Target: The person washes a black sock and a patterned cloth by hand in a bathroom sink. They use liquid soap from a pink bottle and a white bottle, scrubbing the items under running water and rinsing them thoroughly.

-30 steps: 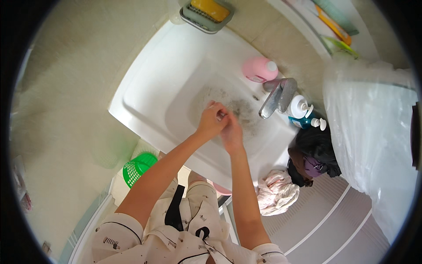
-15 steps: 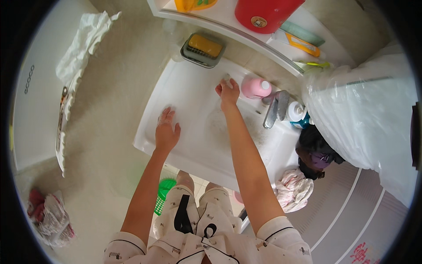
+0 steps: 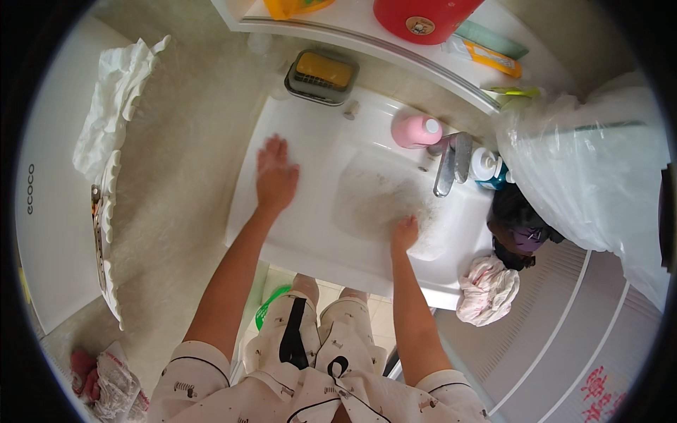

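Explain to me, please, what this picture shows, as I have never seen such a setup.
There is no machine here: these are a person's two bare hands. A wide fisheye camera on the person's head looks down, so straight edges bend near the rim. The left hand is open over the left side of a white sink, with nothing visible in it. The right hand is over the basin; its palm is hidden, so I cannot tell whether it holds anything. Toward the far right are a pink bottle and a metal faucet.

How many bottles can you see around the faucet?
3: a pink bottle left of the faucet, a white pump bottle right of it, and a teal bottle partly covered by the white one. More may be hidden.
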{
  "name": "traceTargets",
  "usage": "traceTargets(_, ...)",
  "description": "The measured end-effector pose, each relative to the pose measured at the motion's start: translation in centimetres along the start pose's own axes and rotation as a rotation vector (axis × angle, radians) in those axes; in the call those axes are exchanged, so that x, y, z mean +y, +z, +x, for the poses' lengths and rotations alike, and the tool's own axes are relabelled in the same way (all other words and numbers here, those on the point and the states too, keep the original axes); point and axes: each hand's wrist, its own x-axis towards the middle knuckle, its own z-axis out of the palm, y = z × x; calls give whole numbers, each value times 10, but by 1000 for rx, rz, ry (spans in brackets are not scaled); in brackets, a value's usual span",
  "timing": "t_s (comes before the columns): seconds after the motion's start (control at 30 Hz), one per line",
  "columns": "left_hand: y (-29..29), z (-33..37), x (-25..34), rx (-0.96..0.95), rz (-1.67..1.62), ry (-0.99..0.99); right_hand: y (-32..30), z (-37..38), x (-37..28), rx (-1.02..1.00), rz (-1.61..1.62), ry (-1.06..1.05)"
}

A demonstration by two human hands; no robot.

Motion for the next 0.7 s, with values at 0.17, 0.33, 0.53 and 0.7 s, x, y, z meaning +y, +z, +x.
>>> traceTargets(0.17,-3,-65,38,-265,-202,126,19,-47,-99,-595,1011,1038)
traceTargets(0.33,7,-58,28,-150,-99,220,-37,-65,-225,-987,1332,575)
traceTargets(0.53,32,82,19,83,56,222,-24,-37,-148,-446,776,-157)
traceTargets(0.7,44,50,64,-162,-44,398,-26,4,-52,-49,114,-109)
